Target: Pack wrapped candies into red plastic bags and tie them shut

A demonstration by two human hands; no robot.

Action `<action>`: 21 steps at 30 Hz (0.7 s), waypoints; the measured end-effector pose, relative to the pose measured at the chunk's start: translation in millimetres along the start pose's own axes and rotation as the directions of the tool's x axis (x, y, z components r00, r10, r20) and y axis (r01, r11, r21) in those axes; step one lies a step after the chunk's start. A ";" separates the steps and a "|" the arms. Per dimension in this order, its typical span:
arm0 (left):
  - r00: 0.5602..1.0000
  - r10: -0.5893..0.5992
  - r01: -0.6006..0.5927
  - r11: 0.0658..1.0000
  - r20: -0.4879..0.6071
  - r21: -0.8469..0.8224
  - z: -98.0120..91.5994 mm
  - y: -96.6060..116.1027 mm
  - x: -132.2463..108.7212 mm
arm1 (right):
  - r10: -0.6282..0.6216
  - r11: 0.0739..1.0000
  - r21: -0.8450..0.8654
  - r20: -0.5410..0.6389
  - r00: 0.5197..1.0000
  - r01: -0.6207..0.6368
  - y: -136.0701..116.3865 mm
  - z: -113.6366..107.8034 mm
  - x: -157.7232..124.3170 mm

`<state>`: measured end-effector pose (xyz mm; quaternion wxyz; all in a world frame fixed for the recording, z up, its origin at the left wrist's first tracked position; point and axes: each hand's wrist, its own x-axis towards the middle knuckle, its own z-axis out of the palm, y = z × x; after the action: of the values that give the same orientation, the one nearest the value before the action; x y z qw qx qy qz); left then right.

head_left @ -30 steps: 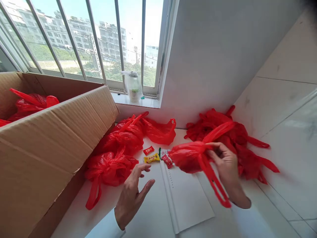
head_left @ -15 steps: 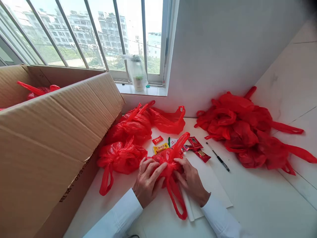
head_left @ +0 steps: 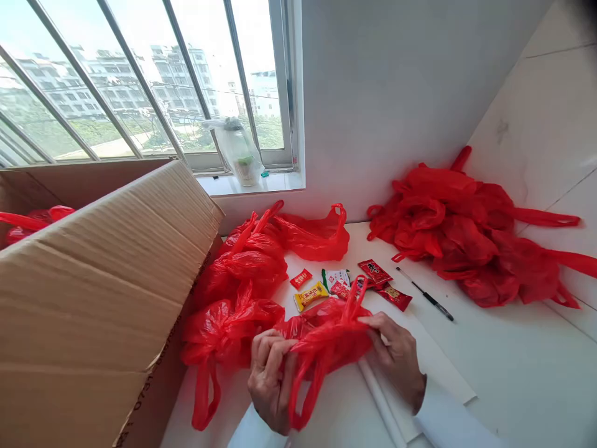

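A red plastic bag [head_left: 326, 333] lies on the white table between my two hands, one handle loop standing up and another hanging toward me. My left hand [head_left: 273, 376] is closed on its left side, fingers bent into the film. On the right edge, my right hand [head_left: 396, 348] pinches the film between thumb and fingers. What the bag holds is hidden. Just beyond it lie a yellow snack packet [head_left: 311, 296], a small red packet [head_left: 301, 279], a green and white packet [head_left: 334, 279] and several dark red packets [head_left: 374, 272].
A large cardboard box [head_left: 93, 267] with red bags inside stands at the left. Filled red bags [head_left: 228, 323] sit beside it. At the right lies a heap of red bags [head_left: 466, 236]. A black pen [head_left: 431, 300] and white paper [head_left: 433, 367] are near my right hand.
My hands have moved apart along the bag, and its top looks wider and looser. The camera view has shifted, so the box and window appear further left and lower.
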<state>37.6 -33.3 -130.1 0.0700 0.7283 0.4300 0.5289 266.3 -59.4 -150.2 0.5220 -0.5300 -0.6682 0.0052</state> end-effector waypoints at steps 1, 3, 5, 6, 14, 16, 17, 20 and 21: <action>0.998 -0.046 0.047 0.999 -0.040 0.013 -1.0 -2.8 0.7 | 0.092 0.996 0.024 -0.027 0.995 -0.091 2.3 -0.3 -0.1; 0.989 -0.096 0.101 0.994 -0.111 0.037 -2.2 -7.7 1.5 | 0.264 0.963 0.076 -0.057 0.963 -0.259 6.1 -1.0 0.7; 0.983 -0.100 0.107 0.994 -0.156 0.034 -2.9 -9.0 1.2 | 0.325 0.940 0.125 -0.046 0.945 -0.317 8.0 -1.6 2.4; 0.984 -0.080 0.085 0.996 -0.161 0.025 -3.4 -7.6 0.8 | 0.304 0.945 0.140 -0.041 0.952 -0.295 8.2 -1.9 3.5; 0.815 0.578 -0.558 0.757 0.051 0.339 -8.6 21.0 -1.5 | -0.150 0.987 -0.039 0.087 0.985 0.153 -8.6 -6.9 8.4; 0.768 0.620 -0.632 0.694 0.160 0.345 -5.9 21.2 -1.0 | -0.255 0.964 -0.029 0.175 0.951 0.263 -14.8 -7.3 8.0; 0.777 0.601 -0.627 0.707 0.190 0.326 -4.0 19.7 -1.1 | -0.286 0.955 -0.013 0.203 0.936 0.295 -17.3 -6.8 7.7; 0.842 0.508 -0.539 0.803 0.179 0.256 1.7 10.3 -4.5 | -0.310 0.950 0.042 0.217 0.926 0.308 -20.6 -3.1 7.2; 0.863 0.478 -0.505 0.828 0.163 0.244 2.9 6.1 -6.8 | -0.299 0.954 0.062 0.204 0.932 0.293 -20.2 -1.6 7.5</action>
<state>42.9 -40.8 -132.8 -0.1509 0.8411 0.2942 0.4281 254.1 -63.8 -132.9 0.4511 -0.4117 -0.7918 -0.0074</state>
